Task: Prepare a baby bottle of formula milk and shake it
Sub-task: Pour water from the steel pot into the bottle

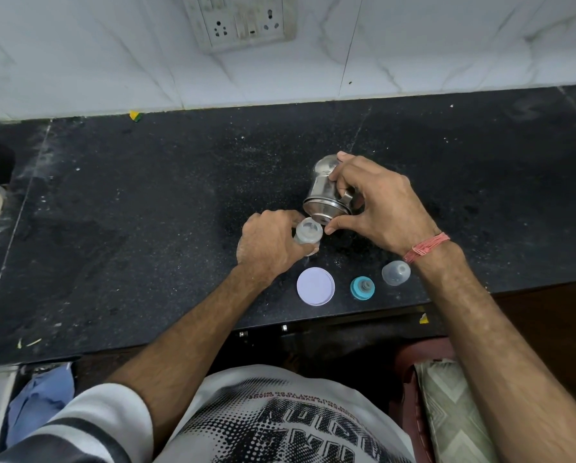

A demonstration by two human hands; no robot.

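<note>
Item: I held the baby bottle (308,232) upright on the counter (146,228) in my left hand (273,245); my right hand (373,208) gripped the tilted steel container (325,192) over its mouth. Filling apparently underway; teal nipple ring (362,288), clear cap (396,273) unfitted; shaking outstanding.

A clear baby bottle (308,233) is held upright on the black countertop (146,228) by the left hand (273,243), its mouth uncovered. A steel cup (326,192) is gripped by the right hand (377,205) and tilted with its rim just above the bottle mouth. Near the counter's front edge, a white lid (315,286), a teal teat ring (362,288) and a clear cap (396,273) are laid in a row. A wall socket (243,21) is seen above.
</note>
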